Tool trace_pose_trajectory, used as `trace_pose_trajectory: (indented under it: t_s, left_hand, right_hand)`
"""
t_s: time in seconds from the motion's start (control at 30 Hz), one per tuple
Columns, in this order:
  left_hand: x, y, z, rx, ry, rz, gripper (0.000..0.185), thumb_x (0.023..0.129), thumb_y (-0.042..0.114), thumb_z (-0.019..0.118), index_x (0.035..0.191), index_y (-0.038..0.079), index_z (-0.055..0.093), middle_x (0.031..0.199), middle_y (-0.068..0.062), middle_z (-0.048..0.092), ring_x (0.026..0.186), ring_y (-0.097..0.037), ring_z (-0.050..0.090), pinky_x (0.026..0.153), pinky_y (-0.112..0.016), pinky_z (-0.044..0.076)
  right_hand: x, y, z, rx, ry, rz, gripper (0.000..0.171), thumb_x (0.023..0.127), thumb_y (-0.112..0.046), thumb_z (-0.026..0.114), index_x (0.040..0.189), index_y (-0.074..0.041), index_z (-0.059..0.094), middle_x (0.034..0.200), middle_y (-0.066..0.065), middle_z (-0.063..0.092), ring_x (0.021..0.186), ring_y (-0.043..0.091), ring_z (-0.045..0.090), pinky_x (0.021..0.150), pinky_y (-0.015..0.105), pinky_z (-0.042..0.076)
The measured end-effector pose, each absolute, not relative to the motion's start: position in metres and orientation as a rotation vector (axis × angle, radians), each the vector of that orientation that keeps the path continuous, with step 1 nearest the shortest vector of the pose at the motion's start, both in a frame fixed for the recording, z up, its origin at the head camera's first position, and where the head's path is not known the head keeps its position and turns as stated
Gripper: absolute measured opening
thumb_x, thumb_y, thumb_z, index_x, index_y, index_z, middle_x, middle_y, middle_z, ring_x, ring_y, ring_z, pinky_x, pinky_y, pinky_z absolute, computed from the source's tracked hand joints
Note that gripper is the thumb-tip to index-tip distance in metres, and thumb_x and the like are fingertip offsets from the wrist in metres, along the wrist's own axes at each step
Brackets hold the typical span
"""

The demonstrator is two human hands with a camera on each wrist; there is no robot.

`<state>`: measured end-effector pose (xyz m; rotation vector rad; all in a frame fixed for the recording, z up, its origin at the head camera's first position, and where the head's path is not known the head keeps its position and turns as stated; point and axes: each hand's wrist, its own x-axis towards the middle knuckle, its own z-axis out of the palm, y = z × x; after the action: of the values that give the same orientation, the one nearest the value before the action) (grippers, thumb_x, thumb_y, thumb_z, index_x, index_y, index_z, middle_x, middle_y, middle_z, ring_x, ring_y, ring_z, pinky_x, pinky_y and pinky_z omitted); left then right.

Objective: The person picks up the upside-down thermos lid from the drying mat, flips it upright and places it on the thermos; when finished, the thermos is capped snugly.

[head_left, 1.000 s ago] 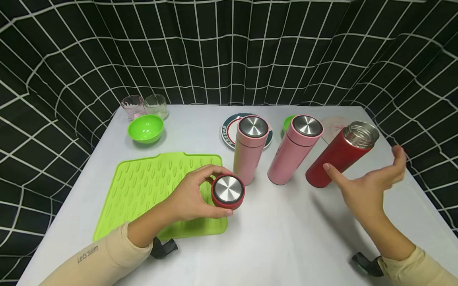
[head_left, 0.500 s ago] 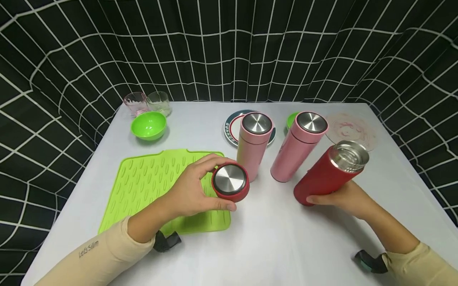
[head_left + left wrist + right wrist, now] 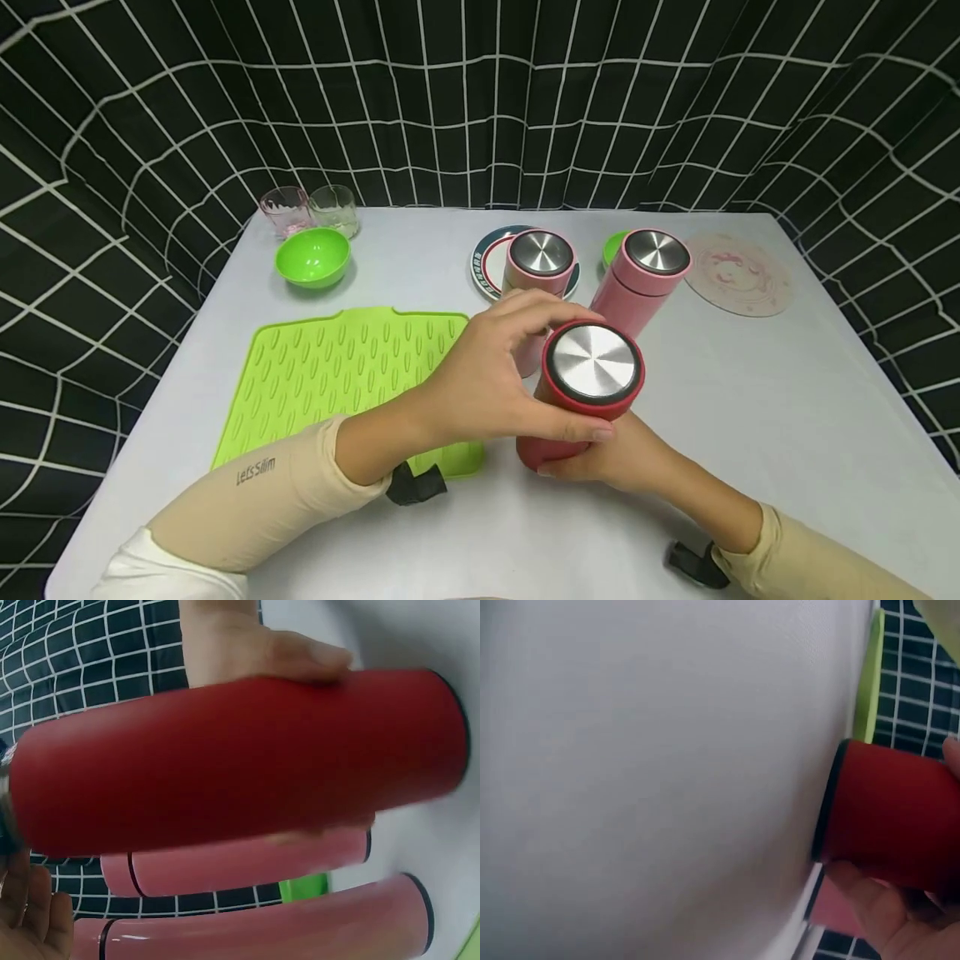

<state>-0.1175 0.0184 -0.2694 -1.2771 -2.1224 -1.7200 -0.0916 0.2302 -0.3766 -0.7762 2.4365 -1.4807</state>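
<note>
**Lid meets flask at table centre**

The red flask (image 3: 551, 433), at 3 o'clock a second ago, now stands just ahead of the person, right hand (image 3: 626, 458) wrapped round its base. Left hand (image 3: 487, 383) grips the red lid (image 3: 594, 367) on its mouth, contents hidden. Two pink flasks (image 3: 637, 279) at 12 o'clock are capped.

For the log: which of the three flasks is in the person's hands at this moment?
The red flask: the right hand grips its body and the left hand holds its red lid. The two pink flasks stand untouched behind it.
</note>
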Motion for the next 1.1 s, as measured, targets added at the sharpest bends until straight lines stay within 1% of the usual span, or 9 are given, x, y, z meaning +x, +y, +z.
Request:
trace_pose_trajectory:
  t_s: [0.1,0.3,0.37,0.5,0.57,0.7,0.83,0.97,1.1]
  left_hand:
    - [-0.120,0.022,-0.273,-1.266,-2.175,-1.650,0.076,0.054,0.031,0.098,0.121,0.012,0.066,0.113,0.009,0.060,0.112,-0.007,0.048,0.094,-0.029,0.045]
    - [-0.125,0.020,-0.280,-1.259,-2.286,-1.600,0.074,0.059,0.037,0.095,0.124,0.018,0.066,0.112,0.017,0.062,0.112,-0.005,0.048,0.095,-0.028,0.043]
    - [-0.127,0.018,-0.282,-1.292,-2.304,-1.640,0.075,0.062,0.034,0.094,0.129,0.018,0.062,0.113,0.017,0.062,0.112,-0.005,0.048,0.094,-0.028,0.044]
    - [-0.127,0.016,-0.286,-1.370,-2.295,-1.798,0.076,0.068,0.023,0.089,0.134,0.014,0.051,0.121,0.010,0.058,0.111,-0.006,0.051,0.094,-0.029,0.046]
    - [-0.126,0.017,-0.288,-1.383,-2.303,-1.820,0.079,0.068,0.023,0.088,0.135,0.013,0.046,0.125,0.008,0.054,0.112,-0.006,0.050,0.094,-0.028,0.046]
    - [-0.125,0.021,-0.292,-1.358,-2.274,-1.754,0.076,0.067,0.027,0.089,0.130,0.014,0.050,0.123,0.009,0.054,0.111,-0.004,0.050,0.091,-0.026,0.047]
    - [-0.124,0.023,-0.294,-1.396,-2.205,-1.756,0.083,0.066,0.023,0.087,0.136,0.010,0.044,0.127,0.004,0.053,0.116,-0.005,0.049,0.096,-0.027,0.045]
    - [-0.126,0.024,-0.293,-1.434,-2.187,-1.800,0.081,0.067,0.020,0.086,0.136,0.008,0.043,0.127,0.003,0.051,0.117,-0.006,0.048,0.099,-0.028,0.043]
    - [-0.130,0.022,-0.293,-1.457,-2.178,-1.888,0.083,0.067,0.016,0.086,0.135,0.008,0.038,0.124,0.002,0.050,0.115,-0.009,0.048,0.097,-0.029,0.044]
  right_hand:
    - [-0.092,0.227,-0.377,-0.758,2.436,-1.481,0.057,0.068,-0.027,0.092,0.113,-0.026,0.057,0.107,-0.008,0.062,0.098,0.016,0.058,0.085,0.031,0.048]
    - [-0.093,0.227,-0.378,-0.763,2.435,-1.488,0.059,0.066,-0.025,0.093,0.113,-0.025,0.057,0.107,-0.008,0.063,0.098,0.016,0.060,0.087,0.031,0.048]
    - [-0.095,0.227,-0.379,-0.796,2.433,-1.483,0.057,0.066,-0.023,0.093,0.111,-0.026,0.058,0.105,-0.008,0.063,0.097,0.016,0.060,0.087,0.031,0.048]
    - [-0.097,0.227,-0.382,-0.843,2.416,-1.495,0.057,0.066,-0.019,0.093,0.111,-0.025,0.059,0.102,-0.007,0.064,0.093,0.016,0.061,0.085,0.031,0.048]
    - [-0.097,0.227,-0.383,-0.854,2.413,-1.488,0.056,0.066,-0.018,0.092,0.110,-0.024,0.059,0.100,-0.008,0.065,0.090,0.016,0.062,0.083,0.030,0.049]
    - [-0.097,0.227,-0.387,-0.832,2.402,-1.495,0.054,0.066,-0.016,0.092,0.108,-0.023,0.059,0.098,-0.007,0.065,0.087,0.016,0.062,0.081,0.029,0.050]
    - [-0.097,0.226,-0.388,-0.880,2.392,-1.503,0.053,0.067,-0.014,0.091,0.109,-0.022,0.059,0.097,-0.007,0.065,0.085,0.016,0.063,0.079,0.030,0.051]
    - [-0.096,0.224,-0.380,-0.858,2.405,-1.493,0.055,0.066,-0.012,0.091,0.110,-0.022,0.059,0.099,-0.008,0.065,0.088,0.015,0.063,0.081,0.030,0.051]
    - [-0.097,0.225,-0.383,-0.848,2.393,-1.496,0.054,0.067,-0.015,0.092,0.109,-0.024,0.059,0.098,-0.008,0.066,0.088,0.015,0.063,0.082,0.030,0.050]
